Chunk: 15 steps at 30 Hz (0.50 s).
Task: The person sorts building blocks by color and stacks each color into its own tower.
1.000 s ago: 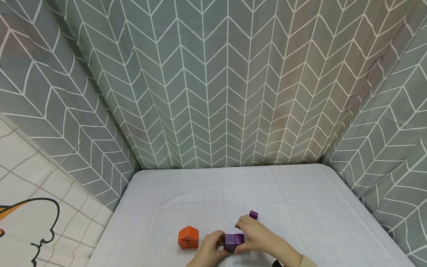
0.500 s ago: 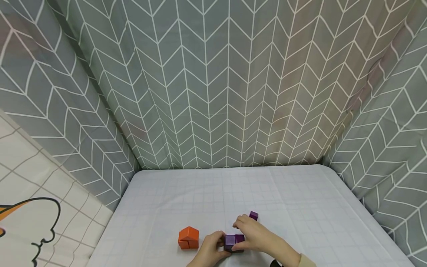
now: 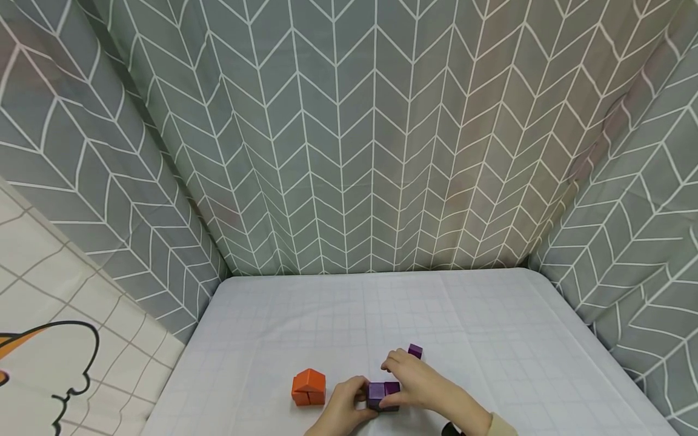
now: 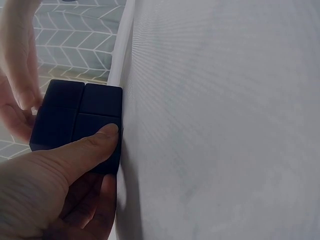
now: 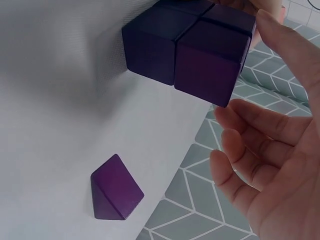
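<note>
Barely anything has shifted: low in the frame's centre, the left hand point(image 3: 342, 407) and right hand point(image 3: 414, 384) still clasp the purple block cluster point(image 3: 383, 394) on the table point(image 3: 491, 339), the purple wedge point(image 3: 415, 350) untouched behind, suggesting fine alignment.

Around the purple cube point(image 3: 383, 395) you have little room: your left hand point(image 3: 345, 412) covers its left, your right hand point(image 3: 420, 387) its right. Behind it sits 1 wedge point(image 3: 415, 350); left, well apart, the orange block point(image 3: 308, 387). Farther back, open table point(image 3: 382, 309).
</note>
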Tool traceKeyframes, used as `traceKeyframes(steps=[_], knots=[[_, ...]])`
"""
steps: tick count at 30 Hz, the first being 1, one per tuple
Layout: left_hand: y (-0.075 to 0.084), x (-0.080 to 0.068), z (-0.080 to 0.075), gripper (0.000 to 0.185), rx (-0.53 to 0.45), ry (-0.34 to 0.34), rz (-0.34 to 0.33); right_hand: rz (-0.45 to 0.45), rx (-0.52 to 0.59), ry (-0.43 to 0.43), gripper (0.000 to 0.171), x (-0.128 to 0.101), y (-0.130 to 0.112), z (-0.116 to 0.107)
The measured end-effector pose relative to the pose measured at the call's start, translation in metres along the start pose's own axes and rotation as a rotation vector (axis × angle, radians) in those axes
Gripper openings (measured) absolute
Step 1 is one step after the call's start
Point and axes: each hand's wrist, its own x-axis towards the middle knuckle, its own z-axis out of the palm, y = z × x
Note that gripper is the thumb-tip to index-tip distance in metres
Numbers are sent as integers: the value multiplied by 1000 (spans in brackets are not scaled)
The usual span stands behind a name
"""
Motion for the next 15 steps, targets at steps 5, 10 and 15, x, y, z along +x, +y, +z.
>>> traceKeyframes(steps=[5, 10, 15], knots=[[-1, 0, 1, 33, 5, 18, 38, -24, -17, 38, 54, 3, 2, -5], [-2, -1, 1, 33, 5, 29, 72, -29, -54, 107, 49, 9, 7, -19], [0, 0, 1, 33, 6, 10, 22, -15, -81, 216, 41, 16, 21, -35]])
